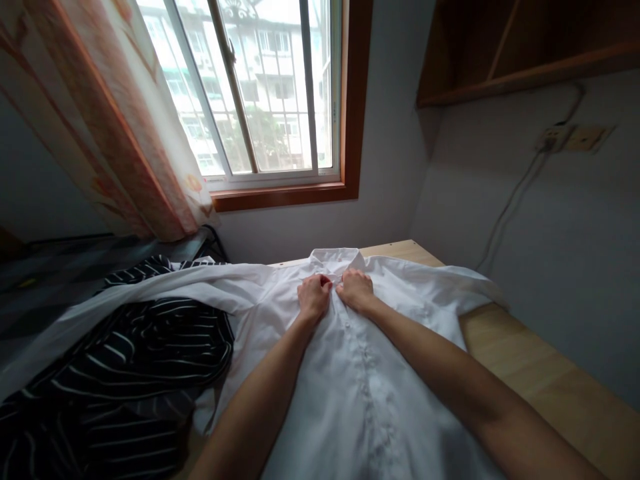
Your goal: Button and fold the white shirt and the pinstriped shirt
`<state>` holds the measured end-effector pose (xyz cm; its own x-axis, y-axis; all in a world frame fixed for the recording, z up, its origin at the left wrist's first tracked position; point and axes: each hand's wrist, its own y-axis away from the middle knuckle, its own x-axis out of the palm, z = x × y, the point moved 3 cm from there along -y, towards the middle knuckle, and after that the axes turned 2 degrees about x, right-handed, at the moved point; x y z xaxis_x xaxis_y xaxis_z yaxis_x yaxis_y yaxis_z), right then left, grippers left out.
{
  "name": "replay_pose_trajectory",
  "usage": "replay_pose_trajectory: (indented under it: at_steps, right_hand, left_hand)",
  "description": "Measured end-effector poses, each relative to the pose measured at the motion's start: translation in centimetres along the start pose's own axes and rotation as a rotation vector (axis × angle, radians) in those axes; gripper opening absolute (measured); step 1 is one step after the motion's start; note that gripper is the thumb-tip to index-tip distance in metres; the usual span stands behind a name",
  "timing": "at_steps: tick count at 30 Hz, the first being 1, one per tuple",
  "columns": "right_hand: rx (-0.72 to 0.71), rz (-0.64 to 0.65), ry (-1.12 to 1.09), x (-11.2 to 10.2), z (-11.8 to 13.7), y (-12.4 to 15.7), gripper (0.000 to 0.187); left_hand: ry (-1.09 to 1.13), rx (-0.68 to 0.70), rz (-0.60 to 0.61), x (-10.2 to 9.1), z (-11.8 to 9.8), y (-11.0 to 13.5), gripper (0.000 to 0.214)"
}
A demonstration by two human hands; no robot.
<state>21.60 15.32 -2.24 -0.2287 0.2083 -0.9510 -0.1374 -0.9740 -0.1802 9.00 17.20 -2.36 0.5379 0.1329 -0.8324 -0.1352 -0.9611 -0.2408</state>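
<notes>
A white button-up shirt (320, 400) lies front side up, its collar (337, 258) toward the window and its sleeves spread to both sides. Just below the collar, my left hand (315, 295) pinches the fabric on the left of the front opening. Close beside it, my right hand (356, 289) has its fingers closed on the shirt's other front edge. A row of small buttons runs down the placket below my hands. Whether a button sits between my fingers is too small to tell.
A wooden table (545, 360) carries the shirt. Black clothing with white stripes (150, 347) is heaped on the left, partly under the left sleeve. Beyond stand a window (270, 100) and a curtain (115, 120). A cord (505, 207) hangs from the right wall's socket.
</notes>
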Motion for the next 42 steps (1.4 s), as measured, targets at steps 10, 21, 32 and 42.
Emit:
replay_pose_trajectory:
  at_steps: [10, 21, 32, 42]
  right_hand:
    - [0.016, 0.042, 0.004, 0.1, 1.0, -0.5, 0.018]
    - [0.081, -0.066, -0.373, -0.7, -3.5, -0.1, 0.025]
    - [-0.008, -0.136, -0.522, 1.8, -2.5, 1.4, 0.018]
    - [0.152, -0.33, -0.944, 2.4, -4.8, 0.6, 0.028]
  left_hand:
    - [0.107, 0.025, -0.036, 0.2, 0.2, 0.2, 0.013]
    - [-0.057, 0.237, 0.02, 1.7, -1.7, 1.5, 0.015]
    - [0.036, 0.147, -0.003, 1.7, -1.4, 1.1, 0.015]
    - [0.024, 0.147, 0.101, 1.4, -1.3, 1.0, 0.017]
